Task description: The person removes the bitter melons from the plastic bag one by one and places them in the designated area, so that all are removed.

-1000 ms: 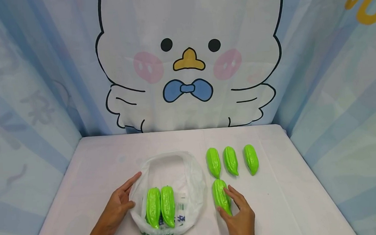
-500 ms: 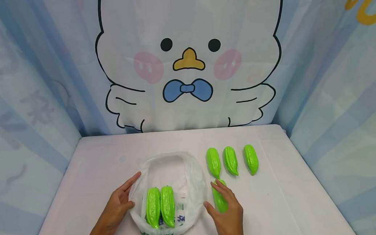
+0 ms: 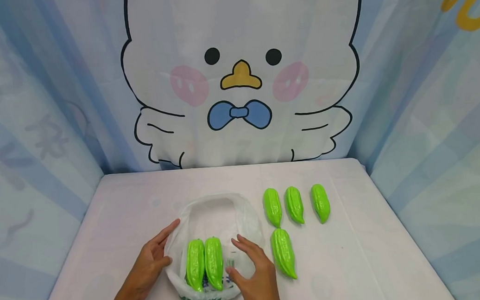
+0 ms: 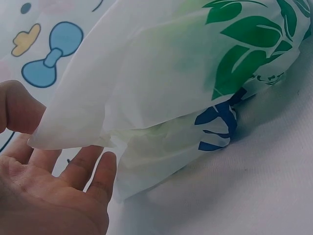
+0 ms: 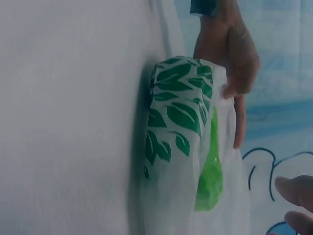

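A white plastic bag [image 3: 251,221] with green leaf prints lies open-mouthed on the table. Inside are two shiny, ribbed green toy bitter melons [image 3: 195,264], side by side. My left hand [image 3: 151,256] holds the bag's left rim; the left wrist view shows the plastic [image 4: 146,73] between its thumb and fingers [image 4: 80,169]. Over the bag's right side, my right hand [image 3: 257,276] is spread with nothing between thumb and fingers. Just right of it, one green bitter melon [image 3: 283,253] lies on the table. In the right wrist view, right-hand fingertips [image 5: 296,191] show at the edge.
Behind that melon, three more green bitter melons [image 3: 294,205] lie in a row at the back right. The table [image 3: 377,261] has a pale cloth. Curtains [image 3: 439,136] with a cartoon print stand behind it and on both sides.
My right hand has let go of the near bitter melon and moved left over the bag. That melon stays on the table. My left hand has kept its place on the bag.
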`<state>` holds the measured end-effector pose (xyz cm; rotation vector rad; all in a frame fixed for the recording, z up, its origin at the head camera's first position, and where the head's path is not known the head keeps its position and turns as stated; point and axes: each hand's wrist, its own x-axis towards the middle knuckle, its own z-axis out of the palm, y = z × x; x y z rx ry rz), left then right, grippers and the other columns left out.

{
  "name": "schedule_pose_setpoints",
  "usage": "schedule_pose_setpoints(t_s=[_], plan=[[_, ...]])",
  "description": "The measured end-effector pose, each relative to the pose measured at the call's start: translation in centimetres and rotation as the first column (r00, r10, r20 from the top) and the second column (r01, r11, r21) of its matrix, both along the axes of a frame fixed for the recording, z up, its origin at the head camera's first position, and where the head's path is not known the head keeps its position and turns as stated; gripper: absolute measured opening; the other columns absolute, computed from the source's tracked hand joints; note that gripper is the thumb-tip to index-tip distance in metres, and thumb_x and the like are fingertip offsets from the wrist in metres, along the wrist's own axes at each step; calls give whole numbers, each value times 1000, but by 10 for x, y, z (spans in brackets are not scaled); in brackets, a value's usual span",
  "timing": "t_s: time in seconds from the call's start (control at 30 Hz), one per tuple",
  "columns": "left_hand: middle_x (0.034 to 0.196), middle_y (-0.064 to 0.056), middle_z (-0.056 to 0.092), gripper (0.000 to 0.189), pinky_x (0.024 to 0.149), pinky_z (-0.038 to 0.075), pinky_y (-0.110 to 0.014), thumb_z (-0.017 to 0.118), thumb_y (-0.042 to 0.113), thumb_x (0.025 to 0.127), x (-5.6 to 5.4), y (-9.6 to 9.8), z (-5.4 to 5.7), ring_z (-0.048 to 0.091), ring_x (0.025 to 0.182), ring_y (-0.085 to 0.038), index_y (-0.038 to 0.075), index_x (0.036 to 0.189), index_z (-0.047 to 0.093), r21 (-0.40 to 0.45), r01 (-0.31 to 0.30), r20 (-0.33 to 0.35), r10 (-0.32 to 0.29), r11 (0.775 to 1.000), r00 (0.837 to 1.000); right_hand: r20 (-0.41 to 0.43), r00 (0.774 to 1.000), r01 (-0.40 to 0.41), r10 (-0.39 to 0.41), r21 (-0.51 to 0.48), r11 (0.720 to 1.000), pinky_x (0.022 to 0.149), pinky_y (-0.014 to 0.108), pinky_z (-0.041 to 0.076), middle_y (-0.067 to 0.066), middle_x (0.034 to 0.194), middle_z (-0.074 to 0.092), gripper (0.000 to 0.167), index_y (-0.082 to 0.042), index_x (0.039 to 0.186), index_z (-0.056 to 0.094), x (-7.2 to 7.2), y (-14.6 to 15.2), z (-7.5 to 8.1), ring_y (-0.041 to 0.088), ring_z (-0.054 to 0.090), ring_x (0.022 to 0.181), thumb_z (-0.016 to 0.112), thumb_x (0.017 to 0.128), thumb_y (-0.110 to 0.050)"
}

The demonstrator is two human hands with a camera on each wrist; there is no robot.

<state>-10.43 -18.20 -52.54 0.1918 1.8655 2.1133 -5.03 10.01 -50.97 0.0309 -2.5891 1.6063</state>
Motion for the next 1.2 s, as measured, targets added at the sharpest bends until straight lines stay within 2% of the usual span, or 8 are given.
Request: schedule_pose_setpoints(t_s=[0.2, 0.37, 0.47, 0.67, 0.77, 0.87, 1.0, 1.2], plan=[[180, -8, 15, 101, 113, 43, -12, 53, -18, 79, 0, 0, 0, 38, 145, 13, 16, 170, 26, -2, -3, 1, 3, 1000, 1000, 45, 987, -153, 152, 21, 988, 116, 55, 49, -2, 156, 58, 66, -32, 147, 62, -1, -18, -7, 27, 55, 144, 86, 87, -18], [180, -9, 15, 101, 113, 43, -12, 52, -19, 79, 0, 0, 0, 39, 144, 14, 15, 170, 26, -4, 0, -8, 0, 1000, 1000, 93, 974, -213, 207, 52, 976, 119, 54, 47, -6, 158, 55, 69, -32, 149, 60, -5, -28, -12, 24, 54, 144, 87, 87, -19], [180, -9, 15, 100, 112, 43, -12, 52, -18, 79, 0, 0, -1, 39, 144, 15, 15, 170, 26, -7, 1, -10, -2, 1000, 1000, 85, 970, -235, 228, 93, 967, 117, 54, 47, -4, 158, 55, 70, -31, 150, 59, -5, -30, -15, 24, 54, 142, 87, 87, -21], [180, -11, 13, 100, 113, 43, -12, 52, -18, 80, 0, -2, -2, 39, 144, 14, 15, 170, 25, 13, 16, -18, -16, 1000, 1000, 29, 979, -203, 201, 183, 962, 112, 54, 51, 2, 159, 54, 70, -27, 149, 61, -9, -32, -21, 26, 57, 134, 88, 85, -20], [180, -12, 12, 99, 113, 44, -12, 52, -18, 81, 0, -2, -3, 39, 145, 14, 14, 171, 24, 22, 23, -20, -22, 1000, 1000, 18, 985, -171, 171, 194, 966, 110, 57, 51, 3, 157, 57, 66, -25, 146, 64, -15, -34, -23, 28, 59, 134, 88, 85, -16], [180, -10, 13, 100, 112, 43, -12, 53, -18, 81, 0, -2, -2, 39, 144, 15, 15, 171, 25, 17, 18, -9, -18, 1000, 1000, 27, 987, -161, 159, 169, 972, 112, 61, 49, 4, 156, 58, 64, -22, 145, 66, -19, -32, -22, 32, 59, 138, 86, 86, -12], [180, -7, 15, 101, 112, 43, -11, 53, -18, 80, 0, -1, -1, 37, 148, 11, 17, 170, 27, -2, 3, 13, -3, 1000, 1000, 21, 988, -154, 153, 132, 979, 116, 56, 49, 4, 156, 57, 65, -22, 146, 65, -21, -29, -19, 32, 57, 143, 86, 86, -10], [179, -6, 16, 101, 113, 43, -12, 53, -18, 80, 0, -2, -1, 33, 154, 3, 18, 170, 26, -14, -1, 7, 1, 1000, 1000, -18, 992, -124, 125, 73, 990, 101, 45, 62, 3, 158, 55, 66, -26, 147, 64, -19, -18, -14, 32, 57, 143, 85, 87, -10]])
